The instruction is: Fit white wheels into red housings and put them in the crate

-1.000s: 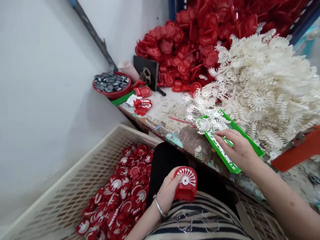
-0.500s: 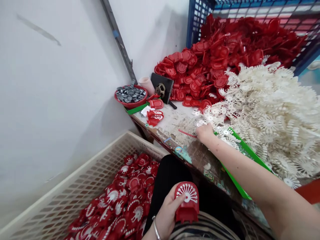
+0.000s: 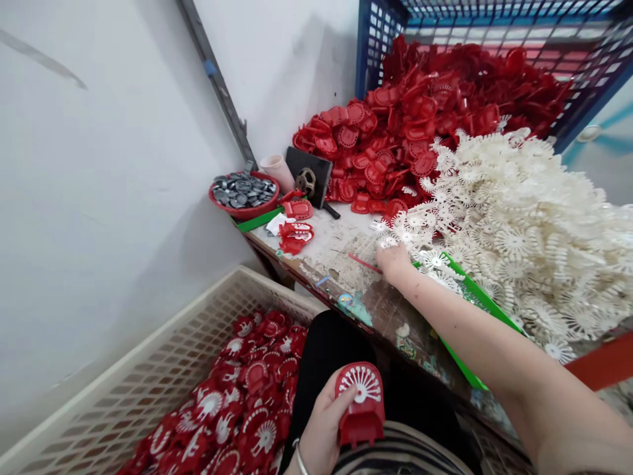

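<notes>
Low in front of my body, my left hand (image 3: 324, 415) grips a red plastic base (image 3: 361, 425) with a rounded top. A white toothed fan piece (image 3: 362, 384) lies on the base's upper face, and my left thumb presses on its hub. My right hand (image 3: 395, 262) is stretched out to the table, at the near left edge of a large heap of white toothed fan pieces (image 3: 514, 244). Its fingertips are among a few of those pieces and are mostly hidden, so whether they hold one does not show.
A heap of red bases (image 3: 376, 152) spills from a blue crate (image 3: 366, 59). At the table's left end stand a red bowl (image 3: 247, 212) of grey discs, a pink cup (image 3: 277, 173) and a dark plate (image 3: 316, 175). A green tray (image 3: 487, 300) lies under my right forearm. Below left, a cream crate (image 3: 163, 343) holds red-and-white pieces.
The view has shifted slightly, so most things sit a little further left. My left hand keeps its hold on the red base; my right hand stays at the heap's edge.
</notes>
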A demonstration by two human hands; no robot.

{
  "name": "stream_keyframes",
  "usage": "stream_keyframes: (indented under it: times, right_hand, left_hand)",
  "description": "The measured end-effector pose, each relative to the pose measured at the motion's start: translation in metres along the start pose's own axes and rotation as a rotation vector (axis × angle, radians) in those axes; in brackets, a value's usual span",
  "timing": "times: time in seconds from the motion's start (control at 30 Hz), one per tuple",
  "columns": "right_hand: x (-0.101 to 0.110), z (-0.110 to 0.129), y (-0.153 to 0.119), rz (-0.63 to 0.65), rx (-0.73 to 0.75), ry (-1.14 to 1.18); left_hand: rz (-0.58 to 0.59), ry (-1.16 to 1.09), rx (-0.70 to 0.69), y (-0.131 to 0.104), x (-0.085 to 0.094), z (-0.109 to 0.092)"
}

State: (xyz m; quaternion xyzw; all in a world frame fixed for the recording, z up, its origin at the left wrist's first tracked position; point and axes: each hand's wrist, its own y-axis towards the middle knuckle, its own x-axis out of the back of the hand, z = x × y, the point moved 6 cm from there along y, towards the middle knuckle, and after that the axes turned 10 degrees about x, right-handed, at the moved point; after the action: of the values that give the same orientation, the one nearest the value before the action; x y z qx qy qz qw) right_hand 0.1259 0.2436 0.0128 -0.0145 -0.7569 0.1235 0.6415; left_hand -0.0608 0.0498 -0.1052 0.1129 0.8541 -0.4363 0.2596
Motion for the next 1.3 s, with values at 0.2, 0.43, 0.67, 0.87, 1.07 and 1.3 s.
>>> stream_keyframes:
  times: [0.2, 0.43, 0.67, 0.87, 1.07, 1.3]
  right_hand:
    - [0.022, -0.03, -0.024, -0.278, -0.13, 0.335]
    - [0.002, 0.009, -0.11, -0.375, 0.042, 1.124]
    - [-0.043, 0.072, -0.158, -0.336, 0.15, 1.562]
    - [-0.052, 0.073, -0.157, -0.559, 0.229, 0.944]
    - [-0.055, 0.079, -0.17, -0.647, 0.264, 0.558]
    - [-0.064, 0.084, -0.178, -0.602, 0.278, 0.449]
  left_hand:
    - [-0.009, 0.002, -0.044, 0.002, 0.002, -0.004]
    - [-0.027, -0.032, -0.179, 0.004, -0.013, -0.025]
    - [0.047, -0.122, -0.288, 0.006, -0.041, -0.036]
    - [-0.004, -0.043, -0.373, 0.008, -0.037, -0.031]
    - [-0.066, 0.081, -0.393, 0.012, -0.027, -0.027]
    - [-0.024, 0.058, -0.31, 0.009, -0.031, -0.025]
